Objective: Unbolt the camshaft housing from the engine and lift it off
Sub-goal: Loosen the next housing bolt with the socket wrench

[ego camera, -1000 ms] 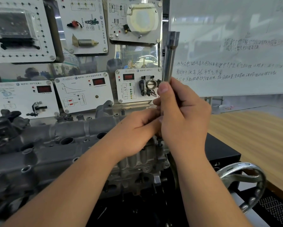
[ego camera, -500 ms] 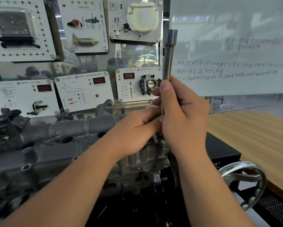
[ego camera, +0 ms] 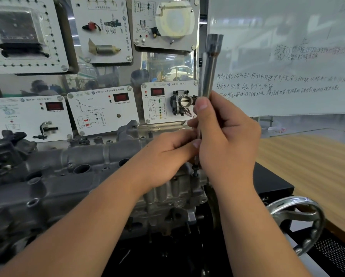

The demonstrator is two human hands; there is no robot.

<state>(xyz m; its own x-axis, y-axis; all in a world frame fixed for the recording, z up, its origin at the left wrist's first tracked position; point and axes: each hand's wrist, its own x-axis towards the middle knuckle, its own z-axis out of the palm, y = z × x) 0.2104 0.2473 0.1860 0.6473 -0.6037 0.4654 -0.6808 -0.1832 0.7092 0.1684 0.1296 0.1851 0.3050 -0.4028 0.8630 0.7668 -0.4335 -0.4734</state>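
Observation:
The grey cast camshaft housing lies across the top of the engine, running from the left to the centre. A long steel socket wrench stands upright over the housing's right end. My right hand grips its shaft, thumb up along the metal. My left hand curls beside it with its fingers at the lower part of the shaft. A dark bolt shows just below the two hands, above the housing's corner. The tool's lower end is hidden by the hands.
Sensor display panels hang on the board behind the engine. A whiteboard fills the upper right. A chrome handwheel sticks out at the lower right, in front of a wooden table.
The upright wrench and both hands stay in the same place over the housing's right end. The view has shifted very slightly.

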